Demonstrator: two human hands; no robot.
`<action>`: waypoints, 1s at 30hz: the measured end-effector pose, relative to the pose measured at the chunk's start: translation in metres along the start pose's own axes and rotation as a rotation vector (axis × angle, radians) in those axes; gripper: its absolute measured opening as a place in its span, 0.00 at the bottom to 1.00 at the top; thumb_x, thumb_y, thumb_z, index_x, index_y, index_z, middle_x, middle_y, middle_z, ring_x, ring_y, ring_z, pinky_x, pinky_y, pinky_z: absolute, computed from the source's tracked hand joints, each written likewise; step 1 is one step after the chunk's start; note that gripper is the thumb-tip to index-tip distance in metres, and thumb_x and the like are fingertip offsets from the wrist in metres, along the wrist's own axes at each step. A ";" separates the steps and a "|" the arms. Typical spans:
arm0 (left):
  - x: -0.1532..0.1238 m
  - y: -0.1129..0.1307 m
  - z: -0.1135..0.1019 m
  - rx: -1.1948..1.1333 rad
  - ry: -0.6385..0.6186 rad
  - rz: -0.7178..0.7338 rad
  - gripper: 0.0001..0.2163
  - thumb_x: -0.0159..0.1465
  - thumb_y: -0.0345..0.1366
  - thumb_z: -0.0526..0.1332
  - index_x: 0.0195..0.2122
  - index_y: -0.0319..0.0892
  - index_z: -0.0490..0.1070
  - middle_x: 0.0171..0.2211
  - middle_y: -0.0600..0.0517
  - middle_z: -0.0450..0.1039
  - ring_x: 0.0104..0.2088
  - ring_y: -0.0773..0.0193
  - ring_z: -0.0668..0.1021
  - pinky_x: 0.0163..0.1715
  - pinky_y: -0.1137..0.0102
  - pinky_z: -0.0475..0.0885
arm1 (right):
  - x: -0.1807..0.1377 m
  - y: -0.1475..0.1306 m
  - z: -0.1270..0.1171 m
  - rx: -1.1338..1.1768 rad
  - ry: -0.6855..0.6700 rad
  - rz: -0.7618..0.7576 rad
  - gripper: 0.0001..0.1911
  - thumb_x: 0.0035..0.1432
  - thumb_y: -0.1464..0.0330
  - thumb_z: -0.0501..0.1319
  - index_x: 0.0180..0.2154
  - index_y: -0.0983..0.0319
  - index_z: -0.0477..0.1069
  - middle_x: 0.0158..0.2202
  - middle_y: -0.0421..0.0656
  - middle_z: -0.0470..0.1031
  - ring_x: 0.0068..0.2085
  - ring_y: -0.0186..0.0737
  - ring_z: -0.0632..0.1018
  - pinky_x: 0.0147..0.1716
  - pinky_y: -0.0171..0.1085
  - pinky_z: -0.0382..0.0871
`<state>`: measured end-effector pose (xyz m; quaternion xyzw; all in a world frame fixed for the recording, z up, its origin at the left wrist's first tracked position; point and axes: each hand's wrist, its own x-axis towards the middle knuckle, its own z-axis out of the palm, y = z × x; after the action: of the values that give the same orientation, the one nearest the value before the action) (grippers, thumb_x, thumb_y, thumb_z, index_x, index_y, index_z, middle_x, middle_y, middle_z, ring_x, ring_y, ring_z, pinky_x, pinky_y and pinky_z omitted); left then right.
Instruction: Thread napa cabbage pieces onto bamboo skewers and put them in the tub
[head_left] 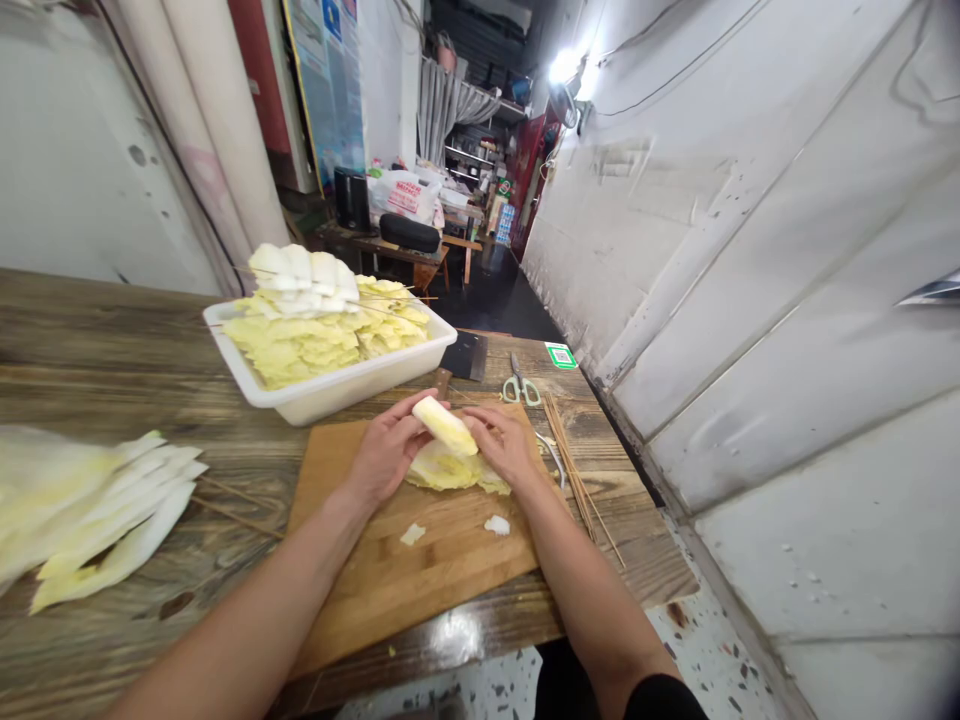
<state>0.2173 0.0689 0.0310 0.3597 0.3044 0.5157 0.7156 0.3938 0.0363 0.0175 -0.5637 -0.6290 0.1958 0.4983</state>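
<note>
Between both hands I hold a pale yellow-white napa cabbage leaf point(448, 427) above the wooden cutting board point(352, 580). My left hand point(386, 445) grips its left side, fingers curled around it. On the other side, my right hand point(501, 440) has its fingers closed at the leaf's right end. More yellow cabbage leaf point(442, 470) lies on the board just beneath. Two small cabbage scraps, one yellowish point(412, 534) and one white point(496, 525), rest nearer to me on the board.
A white plastic tub point(360, 385) heaped with skewered cabbage leaves stands behind the board. Skewered leaves point(127, 510) lie at left. Bamboo skewers point(574, 465), green-handled scissors point(520, 385) and a cleaver point(465, 357) lie right and behind. A white wall point(750, 300) runs along the right.
</note>
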 end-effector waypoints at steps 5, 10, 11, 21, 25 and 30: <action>-0.001 -0.004 0.000 0.109 -0.046 0.043 0.30 0.47 0.40 0.75 0.52 0.40 0.75 0.48 0.43 0.80 0.45 0.54 0.81 0.48 0.60 0.76 | -0.003 -0.008 0.005 0.067 -0.111 -0.073 0.13 0.52 0.60 0.68 0.37 0.60 0.79 0.30 0.40 0.77 0.32 0.37 0.75 0.34 0.35 0.69; -0.001 -0.008 0.000 0.233 -0.099 0.104 0.30 0.45 0.46 0.76 0.50 0.41 0.77 0.50 0.43 0.79 0.52 0.50 0.78 0.55 0.56 0.73 | -0.007 -0.013 0.004 0.077 -0.048 -0.074 0.08 0.52 0.62 0.64 0.30 0.61 0.75 0.26 0.38 0.71 0.29 0.35 0.70 0.32 0.35 0.67; -0.001 -0.008 0.000 0.259 -0.115 0.111 0.30 0.44 0.46 0.77 0.49 0.41 0.77 0.49 0.43 0.80 0.51 0.49 0.79 0.55 0.55 0.73 | -0.007 -0.013 0.004 0.082 -0.037 -0.071 0.08 0.52 0.63 0.64 0.30 0.60 0.75 0.26 0.37 0.70 0.29 0.35 0.69 0.32 0.35 0.67; -0.001 -0.013 0.000 0.332 -0.113 0.161 0.33 0.44 0.45 0.75 0.52 0.40 0.75 0.52 0.42 0.78 0.51 0.48 0.78 0.55 0.53 0.72 | -0.006 -0.010 0.007 0.265 -0.031 -0.010 0.13 0.46 0.64 0.63 0.36 0.60 0.77 0.30 0.39 0.75 0.30 0.37 0.72 0.34 0.37 0.69; -0.002 -0.009 -0.002 0.298 -0.070 0.173 0.33 0.46 0.44 0.73 0.54 0.39 0.73 0.53 0.41 0.77 0.53 0.47 0.78 0.54 0.55 0.73 | -0.004 -0.002 0.007 0.378 -0.015 0.058 0.19 0.49 0.61 0.63 0.43 0.60 0.77 0.33 0.42 0.78 0.34 0.41 0.76 0.35 0.38 0.72; -0.001 -0.008 -0.004 0.328 -0.007 0.190 0.32 0.50 0.46 0.70 0.55 0.39 0.72 0.46 0.43 0.79 0.45 0.52 0.81 0.44 0.60 0.77 | -0.001 0.003 0.004 0.462 0.030 0.117 0.18 0.50 0.61 0.61 0.42 0.60 0.77 0.34 0.41 0.78 0.35 0.41 0.76 0.35 0.37 0.71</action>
<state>0.2184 0.0673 0.0225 0.5002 0.3468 0.5231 0.5965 0.3915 0.0376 0.0127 -0.4730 -0.5262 0.3548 0.6111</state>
